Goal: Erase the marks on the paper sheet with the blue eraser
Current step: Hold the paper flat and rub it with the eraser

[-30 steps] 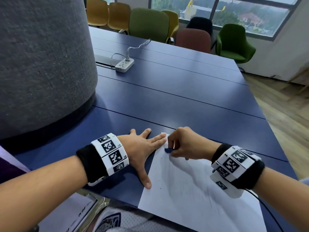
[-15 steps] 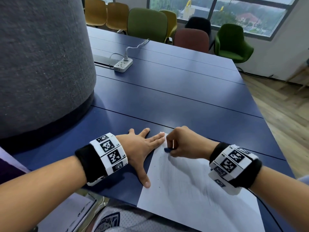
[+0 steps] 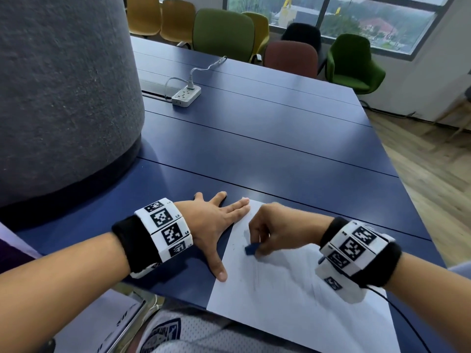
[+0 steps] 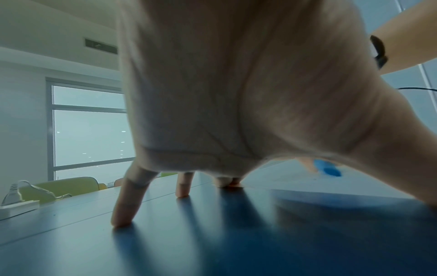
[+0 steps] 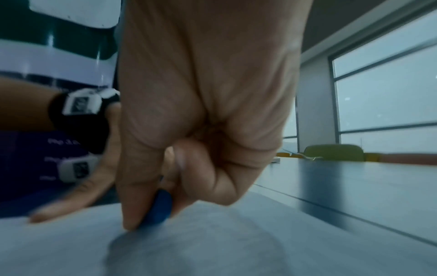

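A white paper sheet [image 3: 293, 301] with faint grey pencil marks lies at the near edge of the dark blue table [image 3: 254, 149]. My right hand [image 3: 267, 230] pinches a small blue eraser [image 3: 250, 249] between thumb and fingers and presses it onto the sheet's upper left part; the eraser [image 5: 158, 209] touches the paper [image 5: 236, 252]. My left hand [image 3: 216, 225] lies flat with fingers spread, its thumb and forefinger on the sheet's left edge and far corner. In the left wrist view the fingertips [image 4: 123, 220] press on the table and the eraser [image 4: 327, 168] shows beyond.
A tall grey felt-covered column [image 3: 63, 98] rises at the left of the table. A white power strip [image 3: 186, 94] with its cable lies further back. Several chairs [image 3: 224, 34] stand behind the table. A wooden floor [image 3: 433, 174] is at the right.
My right hand has drawn the eraser nearer to me down the sheet, away from the far corner. My left hand stays flat on the paper's edge.
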Available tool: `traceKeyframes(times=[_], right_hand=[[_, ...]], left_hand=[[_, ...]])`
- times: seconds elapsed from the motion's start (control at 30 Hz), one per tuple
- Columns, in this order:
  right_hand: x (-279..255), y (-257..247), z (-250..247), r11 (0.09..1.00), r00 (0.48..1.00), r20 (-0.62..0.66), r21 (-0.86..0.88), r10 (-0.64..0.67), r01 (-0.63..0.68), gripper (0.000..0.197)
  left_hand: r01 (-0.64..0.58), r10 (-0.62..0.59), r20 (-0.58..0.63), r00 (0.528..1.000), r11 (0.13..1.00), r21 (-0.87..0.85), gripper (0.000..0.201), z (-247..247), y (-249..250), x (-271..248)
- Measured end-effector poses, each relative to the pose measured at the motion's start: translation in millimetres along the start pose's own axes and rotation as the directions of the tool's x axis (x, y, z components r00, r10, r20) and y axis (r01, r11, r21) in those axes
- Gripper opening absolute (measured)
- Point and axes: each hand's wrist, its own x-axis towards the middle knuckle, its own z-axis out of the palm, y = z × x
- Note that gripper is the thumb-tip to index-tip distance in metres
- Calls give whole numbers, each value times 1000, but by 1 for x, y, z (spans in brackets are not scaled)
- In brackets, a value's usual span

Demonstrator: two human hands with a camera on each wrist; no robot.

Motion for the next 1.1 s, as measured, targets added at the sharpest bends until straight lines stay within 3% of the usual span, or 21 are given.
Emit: traceKeyframes(times=[0.13,0.3,0.43,0.6,0.77,0.93,1.1], right_hand=[[1,5,0,997,988,-144,67,58,-49,15],[-9,-10,7,1000,999,48,16,-23,22,16],[2,5,-3,994,990,-124,88,73,-63,15],[-10,-10,8,998,998,68,62,-13,9,15],[-2,-1,1,995,994,-101,99,44,-34,19],[-13,-18,13,998,993,100,40,-57,53,13],[-8,-7,9,994,997,-68,111,30,-23,15]], left_hand=[[-5,5,-9,1000,1000,6,150,3,-2,2],[1,-1,-4,1000,1000,21,150,3,-3,3],[2,-2,-3,1000,1000,2,151,3,-3,3],[9,-9,5,1000,1000,25,150,0,0,2],[13,-13,13,1000,1000,26,150,1,1,2],[12,-13,14,1000,1000,28,150,-1,0,1],[11,-11,9,1000,1000,23,150,1,0,1]])
